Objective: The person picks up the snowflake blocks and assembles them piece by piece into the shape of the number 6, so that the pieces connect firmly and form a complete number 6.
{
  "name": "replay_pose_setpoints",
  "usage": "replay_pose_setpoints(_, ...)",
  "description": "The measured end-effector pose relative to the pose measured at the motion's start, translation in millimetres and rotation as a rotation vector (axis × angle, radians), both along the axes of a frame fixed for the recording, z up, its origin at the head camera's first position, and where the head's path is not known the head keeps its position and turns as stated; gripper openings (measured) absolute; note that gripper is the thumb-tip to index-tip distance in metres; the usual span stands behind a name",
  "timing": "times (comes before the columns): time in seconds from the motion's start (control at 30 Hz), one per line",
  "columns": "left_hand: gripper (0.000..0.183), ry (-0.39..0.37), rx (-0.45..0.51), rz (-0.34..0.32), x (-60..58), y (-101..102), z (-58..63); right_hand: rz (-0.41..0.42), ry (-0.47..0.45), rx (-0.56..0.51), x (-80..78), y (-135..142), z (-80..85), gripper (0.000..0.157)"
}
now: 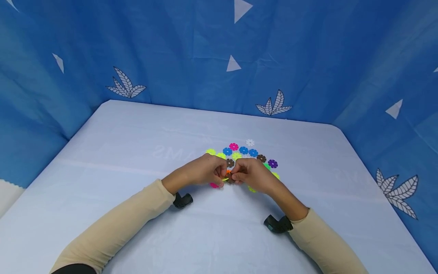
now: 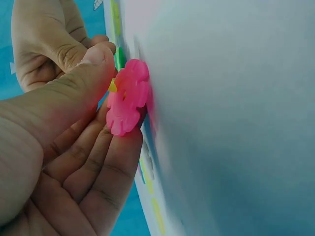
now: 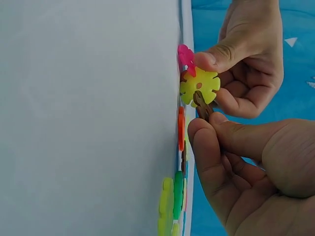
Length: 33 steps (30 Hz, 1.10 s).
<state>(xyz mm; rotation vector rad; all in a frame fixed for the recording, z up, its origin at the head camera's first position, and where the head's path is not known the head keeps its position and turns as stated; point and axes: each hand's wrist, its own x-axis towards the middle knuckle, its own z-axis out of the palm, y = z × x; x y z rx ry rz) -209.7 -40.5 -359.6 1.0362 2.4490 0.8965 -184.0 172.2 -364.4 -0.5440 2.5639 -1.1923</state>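
Note:
Between thumb and fingers my left hand (image 1: 208, 169) pinches a yellow notched plastic disc (image 3: 208, 84). A pink disc (image 2: 130, 98) sits crosswise on the yellow one's edge, beside the left fingers. My right hand (image 1: 254, 175) grips a brown disc (image 3: 202, 105) with thumb and forefinger. That brown piece meets the yellow disc's edge at an angle; how deep it sits in a notch cannot be told. Both hands are close together just above the table, over the near part of a spread of similar discs, partly hiding some.
Loose discs lie around and beyond the hands: a white one (image 1: 250, 142), a pink one (image 1: 234, 147), a purple one (image 1: 272, 163), and several blue, yellow, brown and green. The white-covered table (image 1: 137, 133) meets a blue curtain (image 1: 191, 57) behind.

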Motion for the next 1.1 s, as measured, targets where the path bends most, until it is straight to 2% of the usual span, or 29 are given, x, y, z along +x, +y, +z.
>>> replay_pose_setpoints(0.2,0.03,-0.071,0.002,0.0,-1.0,-3,-1.4,-0.013,0.008,0.017,1.5,-2,1.9,0.011)
replay_pose_setpoints(0.33,0.043,-0.128,0.012,0.006,-0.2,-5,-1.7,-0.013,0.03,0.029,2.6,-2,2.3,0.018)
replay_pose_setpoints(0.43,0.056,-0.135,0.005,0.011,0.6,-6,-2.0,-0.024,0.056,0.044,2.8,-2,2.9,0.024)
replay_pose_setpoints(0.57,0.057,-0.128,-0.007,0.016,0.5,-6,-3.1,-0.031,0.077,0.073,2.2,-2,5.7,0.026)
replay_pose_setpoints(0.67,0.05,-0.127,-0.005,0.016,0.3,-6,-3.4,0.011,0.102,0.18,0.9,4,10.6,0.022)
replay_pose_setpoints(0.83,0.048,-0.126,-0.005,0.021,0.5,-7,-2.7,0.053,0.098,0.453,-1.6,21,24.0,0.012)
replay_pose_setpoints(1.0,0.049,-0.139,-0.004,0.026,-0.1,-8,-3.8,0.052,0.01,0.66,-0.3,31,34.8,0.026)
replay_pose_setpoints(1.1,0.049,-0.153,0.002,0.03,-0.8,-9,-5.0,0.079,-0.015,0.689,-0.5,32,34.1,0.031)
